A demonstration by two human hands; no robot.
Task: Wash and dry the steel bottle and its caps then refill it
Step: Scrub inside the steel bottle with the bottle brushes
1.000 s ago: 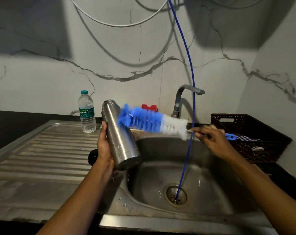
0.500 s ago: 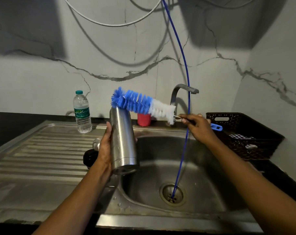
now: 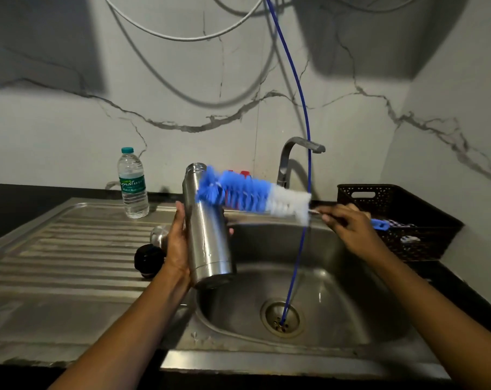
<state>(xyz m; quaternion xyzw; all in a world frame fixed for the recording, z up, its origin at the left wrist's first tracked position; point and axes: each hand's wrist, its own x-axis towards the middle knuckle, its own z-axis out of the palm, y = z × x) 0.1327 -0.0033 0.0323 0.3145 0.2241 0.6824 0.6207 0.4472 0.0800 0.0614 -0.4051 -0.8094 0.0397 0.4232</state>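
While the left hand [image 3: 179,246] grips the steel bottle [image 3: 207,229], the right hand [image 3: 348,230] holds the brush [image 3: 252,197].

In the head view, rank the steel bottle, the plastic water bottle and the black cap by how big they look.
1. steel bottle, held nearer the camera.
2. plastic water bottle.
3. black cap, partly hidden by the left hand.

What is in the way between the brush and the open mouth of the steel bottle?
Nothing visible. The steel bottle is uncapped; the tip of the brush lies across its neck, just below the rim.
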